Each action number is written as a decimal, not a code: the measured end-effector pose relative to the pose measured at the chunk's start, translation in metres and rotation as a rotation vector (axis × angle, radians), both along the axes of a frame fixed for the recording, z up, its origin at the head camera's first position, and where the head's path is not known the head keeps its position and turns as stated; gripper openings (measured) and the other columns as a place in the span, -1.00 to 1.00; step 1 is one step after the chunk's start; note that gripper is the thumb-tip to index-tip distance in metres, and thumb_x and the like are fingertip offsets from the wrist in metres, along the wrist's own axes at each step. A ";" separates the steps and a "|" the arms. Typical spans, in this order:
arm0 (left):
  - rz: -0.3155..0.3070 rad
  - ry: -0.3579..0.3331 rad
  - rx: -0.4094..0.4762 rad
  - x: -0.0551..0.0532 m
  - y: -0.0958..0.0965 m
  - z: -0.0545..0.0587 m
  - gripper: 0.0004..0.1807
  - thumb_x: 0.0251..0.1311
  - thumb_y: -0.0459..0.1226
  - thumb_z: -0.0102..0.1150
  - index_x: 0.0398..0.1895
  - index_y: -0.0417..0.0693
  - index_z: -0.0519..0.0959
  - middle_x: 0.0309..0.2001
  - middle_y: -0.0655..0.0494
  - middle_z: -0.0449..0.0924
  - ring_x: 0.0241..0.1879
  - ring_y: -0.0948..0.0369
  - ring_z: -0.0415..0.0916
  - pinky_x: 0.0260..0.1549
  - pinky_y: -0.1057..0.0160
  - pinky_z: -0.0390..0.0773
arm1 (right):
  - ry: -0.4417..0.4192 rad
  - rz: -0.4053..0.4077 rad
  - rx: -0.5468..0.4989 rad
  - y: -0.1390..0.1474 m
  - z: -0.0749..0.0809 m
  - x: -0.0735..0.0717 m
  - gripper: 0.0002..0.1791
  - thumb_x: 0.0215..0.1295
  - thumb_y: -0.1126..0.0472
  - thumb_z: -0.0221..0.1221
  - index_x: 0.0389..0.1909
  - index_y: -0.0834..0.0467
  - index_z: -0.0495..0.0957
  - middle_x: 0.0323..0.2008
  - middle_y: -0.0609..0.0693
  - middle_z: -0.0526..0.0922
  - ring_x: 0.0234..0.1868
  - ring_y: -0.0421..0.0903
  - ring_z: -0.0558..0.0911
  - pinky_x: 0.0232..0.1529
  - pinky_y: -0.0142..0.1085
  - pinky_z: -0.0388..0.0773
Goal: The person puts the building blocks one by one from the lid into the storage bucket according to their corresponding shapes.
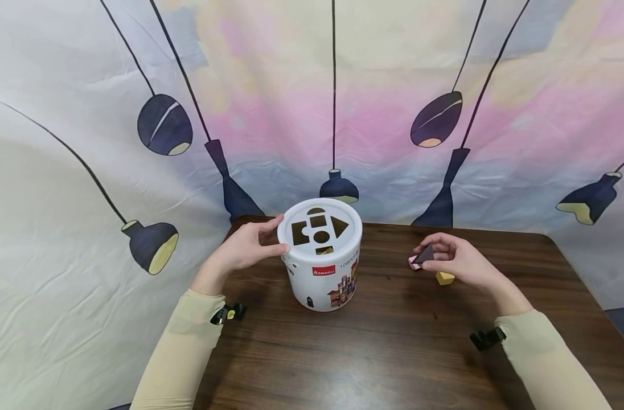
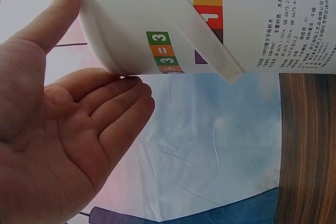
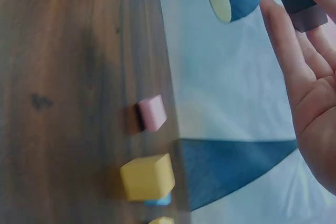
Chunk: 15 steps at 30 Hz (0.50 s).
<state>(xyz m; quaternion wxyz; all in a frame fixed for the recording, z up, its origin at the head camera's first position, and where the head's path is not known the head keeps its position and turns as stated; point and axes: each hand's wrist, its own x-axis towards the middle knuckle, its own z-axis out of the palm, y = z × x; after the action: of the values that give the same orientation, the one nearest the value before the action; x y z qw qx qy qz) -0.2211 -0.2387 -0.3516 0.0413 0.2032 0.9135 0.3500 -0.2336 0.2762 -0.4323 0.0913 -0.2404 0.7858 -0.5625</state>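
A white bucket (image 1: 317, 285) stands upright on the table, its white lid (image 1: 320, 196) pierced by several shaped holes. My left hand (image 1: 245, 247) rests at the left side of the lid, thumb and fingers spread and touching the rim; in the left wrist view, the fairly straight fingers (image 2: 123, 124) lie against the bucket's side. To the right of the bucket, my right hand (image 1: 460, 259) pinches a dark purple triangular block (image 1: 423, 254) above the table. Near that hand lie a pink block (image 3: 153, 113) and a yellow block (image 3: 148, 178).
Behind the yellow block, a blue block (image 3: 160, 200) partly shows, and another yellow block (image 3: 161, 220) is cut off by the view's lower edge. The brown wooden table (image 1: 384, 353) ends at a hanging cloth (image 1: 384, 85) printed with lamps.
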 end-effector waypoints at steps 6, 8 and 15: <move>0.004 0.005 -0.003 0.000 0.001 0.001 -0.01 0.31 0.07 0.50 0.68 -0.02 0.24 0.56 -0.04 0.34 0.47 -0.01 0.42 0.37 -0.12 0.47 | 0.027 0.049 -0.018 -0.021 0.024 -0.008 -0.51 0.36 0.35 0.45 0.23 0.29 0.51 0.23 0.22 0.69 0.05 -0.07 0.75 -0.02 -0.28 0.72; 0.003 0.008 -0.005 0.000 0.001 0.001 -0.01 0.31 0.07 0.50 0.68 -0.03 0.24 0.56 -0.05 0.34 0.46 -0.03 0.43 0.37 -0.12 0.48 | 0.036 0.060 -0.015 -0.030 0.032 -0.010 -0.50 0.35 0.34 0.46 0.24 0.26 0.51 0.24 0.20 0.69 0.09 -0.06 0.75 0.02 -0.28 0.71; 0.006 0.003 -0.008 -0.001 0.000 -0.001 -0.02 0.33 0.06 0.49 0.68 -0.03 0.23 0.57 -0.07 0.32 0.46 -0.06 0.43 0.37 -0.13 0.48 | 0.085 0.069 0.013 -0.065 0.050 -0.019 -0.54 0.43 0.22 0.43 0.24 0.13 0.51 0.25 0.10 0.70 0.05 -0.01 0.74 -0.04 -0.19 0.73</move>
<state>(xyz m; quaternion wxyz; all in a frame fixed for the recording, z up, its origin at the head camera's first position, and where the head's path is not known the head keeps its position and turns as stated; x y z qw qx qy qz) -0.2218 -0.2385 -0.3523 0.0398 0.2009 0.9156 0.3460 -0.2531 0.2112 -0.3825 0.0790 -0.2905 0.7838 -0.5432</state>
